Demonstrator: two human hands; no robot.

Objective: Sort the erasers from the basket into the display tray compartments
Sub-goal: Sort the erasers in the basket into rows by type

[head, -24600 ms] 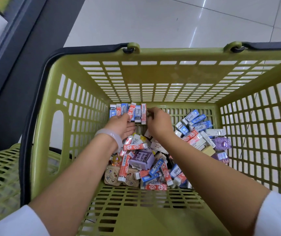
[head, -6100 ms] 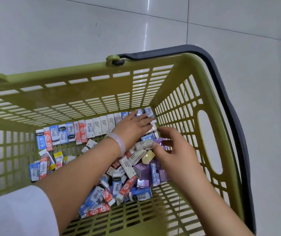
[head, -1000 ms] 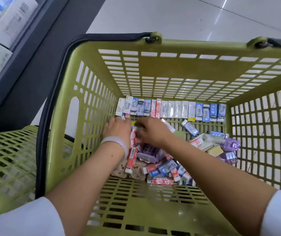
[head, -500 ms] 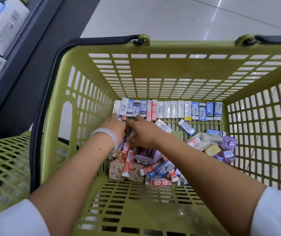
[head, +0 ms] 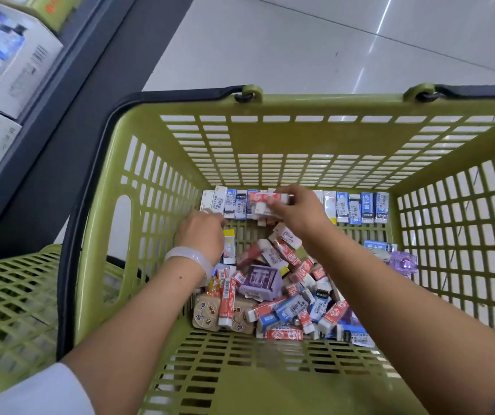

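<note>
- Head view: we look down into a green basket [head: 273, 136] with slotted walls and a black handle [head: 69, 241] lying along its left rim.
- Our right hand [head: 298, 209] reaches to the far wall and pinches a few red-and-white erasers [head: 265, 202] between thumb and fingers, holding them lengthwise just in front of the row [head: 357, 206].
- That row stands upright against the far wall, erasers side by side: white and blue ones at the left end, blue ones at the right end; the middle is hidden behind our right hand.
- Our left hand [head: 201, 235] sits low at the left end of the row, its fingertips at the first white erasers there. The fingers bend forward, but we cannot tell whether they hold anything.
- A pale bangle [head: 191, 257] circles our left wrist.
- A loose pile [head: 282, 295] of red, blue and white erasers covers the basket floor between our forearms, with a purple box [head: 259, 281] on top of it and a tan pack [head: 207, 313] at its near left edge.
- A purple clear case [head: 403, 263] lies near the right wall, just beside a blue eraser.
- A second green basket [head: 6, 298] sits to the left, outside the first.
- Blurred boxes [head: 3, 58] fill a shelf at upper left; grey floor tiles [head: 330, 40] lie beyond.
</note>
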